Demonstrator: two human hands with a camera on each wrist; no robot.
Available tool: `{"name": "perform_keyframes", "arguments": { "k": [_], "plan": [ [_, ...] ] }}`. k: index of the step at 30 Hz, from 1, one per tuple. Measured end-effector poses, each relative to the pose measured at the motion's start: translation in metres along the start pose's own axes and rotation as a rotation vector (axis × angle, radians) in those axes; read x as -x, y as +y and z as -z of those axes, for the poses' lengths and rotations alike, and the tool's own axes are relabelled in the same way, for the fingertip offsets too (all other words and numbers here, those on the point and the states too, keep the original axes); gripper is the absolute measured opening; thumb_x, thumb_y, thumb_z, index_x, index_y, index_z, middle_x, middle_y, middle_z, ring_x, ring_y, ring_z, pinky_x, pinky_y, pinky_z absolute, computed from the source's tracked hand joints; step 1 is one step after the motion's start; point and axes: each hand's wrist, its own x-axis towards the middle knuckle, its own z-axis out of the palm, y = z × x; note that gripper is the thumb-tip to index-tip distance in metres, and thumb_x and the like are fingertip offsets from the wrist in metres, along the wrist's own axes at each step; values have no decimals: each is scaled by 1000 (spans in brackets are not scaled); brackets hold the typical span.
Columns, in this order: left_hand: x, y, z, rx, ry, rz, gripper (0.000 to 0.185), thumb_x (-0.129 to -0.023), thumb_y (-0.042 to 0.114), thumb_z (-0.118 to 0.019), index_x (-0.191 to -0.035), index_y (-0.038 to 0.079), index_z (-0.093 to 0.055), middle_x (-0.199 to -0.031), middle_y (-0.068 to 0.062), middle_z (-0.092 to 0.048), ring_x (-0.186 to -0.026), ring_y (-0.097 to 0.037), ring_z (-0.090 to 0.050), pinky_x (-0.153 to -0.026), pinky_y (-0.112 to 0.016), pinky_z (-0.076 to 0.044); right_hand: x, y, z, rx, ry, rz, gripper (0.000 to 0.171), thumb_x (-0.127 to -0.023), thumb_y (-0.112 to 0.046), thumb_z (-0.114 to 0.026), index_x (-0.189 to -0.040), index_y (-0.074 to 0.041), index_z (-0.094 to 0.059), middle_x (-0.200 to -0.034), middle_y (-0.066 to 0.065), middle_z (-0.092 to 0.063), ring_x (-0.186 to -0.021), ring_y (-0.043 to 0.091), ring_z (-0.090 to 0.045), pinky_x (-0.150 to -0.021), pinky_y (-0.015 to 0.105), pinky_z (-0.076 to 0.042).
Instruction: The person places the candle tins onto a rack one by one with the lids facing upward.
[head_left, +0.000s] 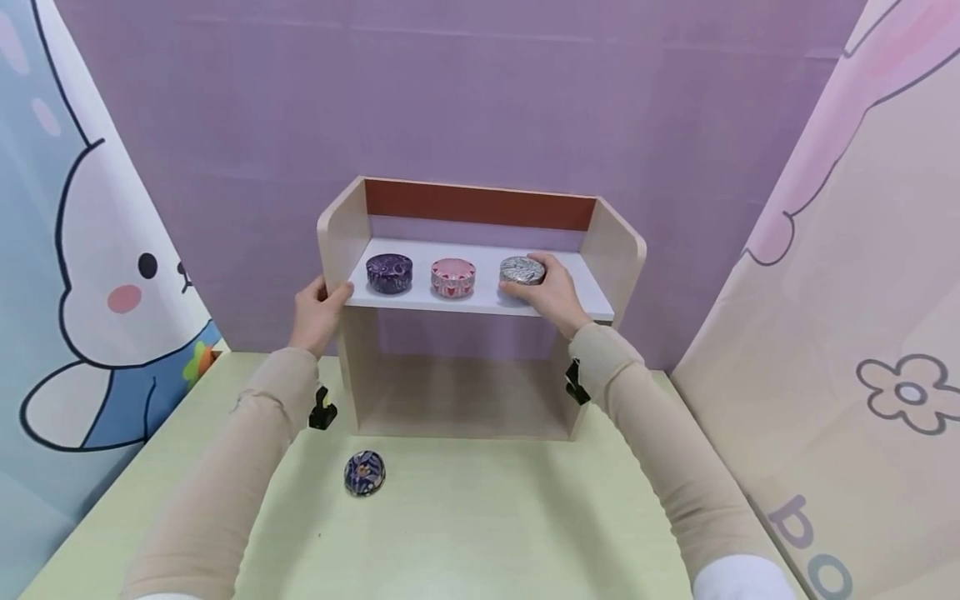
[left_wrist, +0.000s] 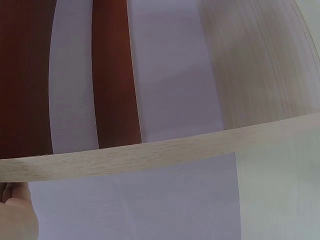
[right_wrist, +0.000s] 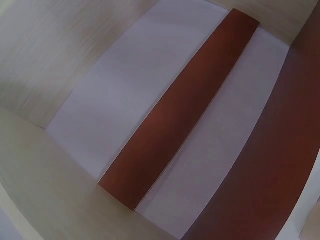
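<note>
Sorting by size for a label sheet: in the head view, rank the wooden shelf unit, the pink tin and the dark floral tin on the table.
1. Wooden shelf unit, plainly largest.
2. Pink tin and dark floral tin look alike; the table one sits nearer the camera, so unranked.

Three tins (head_left: pixel 453 277) sit in a row on the shelf (head_left: pixel 480 303) at centre frame — a fourth tin (head_left: pixel 364 473) lies lower left, on the table (head_left: pixel 480 517).

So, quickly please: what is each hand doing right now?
Left hand: holds the shelf at its left edge.
Right hand: holds the silver tin.
</note>
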Motion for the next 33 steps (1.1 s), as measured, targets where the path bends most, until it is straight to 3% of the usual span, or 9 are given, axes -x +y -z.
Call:
{"name": "perform_keyframes", "arguments": {
  "k": [8,24,33],
  "plan": [
    [-1,-1,-2,0,-1,-9,53,-91,37,-50,-136,9,-44,-125,-16,-52,-106,-19,-47,-92,-31,-38,0,1,0,88,-7,7,77,-71,-32,-77,-134,-7,-40,-128,11,-49,-111,22,-48,-97,35,-38],
    [0,1,-2,-3,-13,4,55,-90,38,-50,-137,11,-42,-130,-15,-50,-111,-21,-45,-98,-38,-37,-1,7,-2,129,-6,10,79,-70,-34,-78,-134,-7,-40,-126,12,-51,-109,23,-50,-95,35,-40],
    [-1,-1,0,-1,-1,0,54,-90,38,-50,-136,9,-44,-126,-15,-51,-108,-20,-46,-95,-34,-37,-2,6,-1,168,-8,22,80,-69,-37,-77,-135,-8,-41,-127,11,-51,-109,22,-50,-95,35,-41]
  ]
}}
